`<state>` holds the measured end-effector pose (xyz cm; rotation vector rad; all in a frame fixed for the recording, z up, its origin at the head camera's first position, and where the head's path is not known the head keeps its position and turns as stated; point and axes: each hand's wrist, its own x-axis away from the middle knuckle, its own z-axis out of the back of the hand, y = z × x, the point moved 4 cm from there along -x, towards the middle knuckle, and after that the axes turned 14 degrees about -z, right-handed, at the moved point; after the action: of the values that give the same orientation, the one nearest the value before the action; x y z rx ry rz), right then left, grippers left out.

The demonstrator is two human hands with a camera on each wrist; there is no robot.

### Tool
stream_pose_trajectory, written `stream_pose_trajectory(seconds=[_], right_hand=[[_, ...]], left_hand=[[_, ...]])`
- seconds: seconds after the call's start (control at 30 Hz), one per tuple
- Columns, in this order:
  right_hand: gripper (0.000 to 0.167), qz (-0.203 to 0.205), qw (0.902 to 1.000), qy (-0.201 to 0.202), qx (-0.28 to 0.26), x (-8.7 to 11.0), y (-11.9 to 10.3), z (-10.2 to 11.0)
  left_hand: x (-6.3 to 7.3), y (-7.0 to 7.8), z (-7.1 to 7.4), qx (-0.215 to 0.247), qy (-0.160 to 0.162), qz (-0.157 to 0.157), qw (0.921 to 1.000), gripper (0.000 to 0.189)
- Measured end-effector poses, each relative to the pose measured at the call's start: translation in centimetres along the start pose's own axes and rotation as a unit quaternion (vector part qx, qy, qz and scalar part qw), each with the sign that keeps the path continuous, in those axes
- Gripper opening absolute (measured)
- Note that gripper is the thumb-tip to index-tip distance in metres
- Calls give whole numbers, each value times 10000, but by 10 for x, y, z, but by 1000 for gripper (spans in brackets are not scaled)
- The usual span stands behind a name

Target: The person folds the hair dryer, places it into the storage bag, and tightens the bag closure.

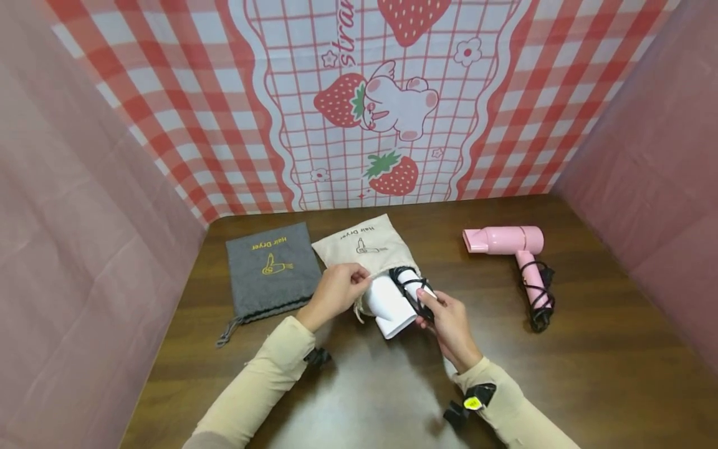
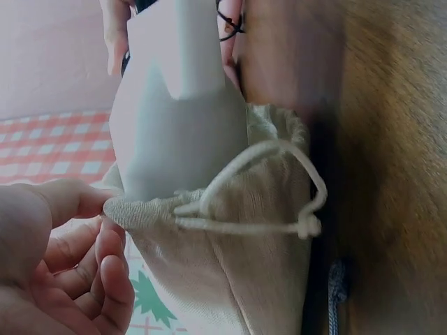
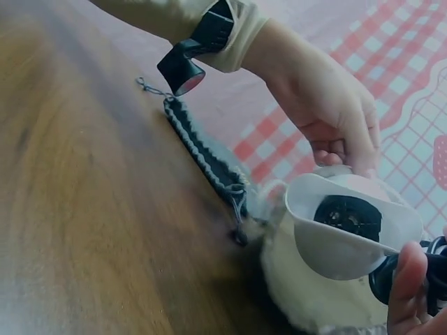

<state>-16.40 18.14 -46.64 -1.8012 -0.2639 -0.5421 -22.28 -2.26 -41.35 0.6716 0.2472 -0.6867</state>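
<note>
White plastic hair dryer (image 1: 389,302) lies part-inserted in mouth of beige cloth drawstring bag (image 1: 373,244). I read barrel's long axis running out through bag's mouth, nozzle (image 1: 396,324) toward person. Right hand (image 1: 450,319), nearer handle (image 1: 411,280), grips it with wound black cord (image 1: 397,272). Left hand (image 1: 338,289), opposite side of bag's mouth, pinches rim (image 2: 133,211).

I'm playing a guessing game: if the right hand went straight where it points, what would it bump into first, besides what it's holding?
Probably the cream bag, at its mouth, just beyond the white hair dryer in the right hand. Exact depth is hard to tell.
</note>
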Motion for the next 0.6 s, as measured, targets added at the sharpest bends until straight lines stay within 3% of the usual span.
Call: stream_pose_trajectory(seconds=[0.27, 0.37, 0.6], right_hand=[[20, 9, 10000, 36, -27, -15, -1, -12], [24, 29, 10000, 17, 11, -20, -2, -16], [18, 29, 9998, 54, -195, -28, 0, -24]], left_hand=[[-9, -1, -2, -45, 267, -94, 9996, 7], [-12, 0, -5, 18, 234, -153, 9996, 8], [-16, 4, -11, 149, 239, -271, 9992, 9]])
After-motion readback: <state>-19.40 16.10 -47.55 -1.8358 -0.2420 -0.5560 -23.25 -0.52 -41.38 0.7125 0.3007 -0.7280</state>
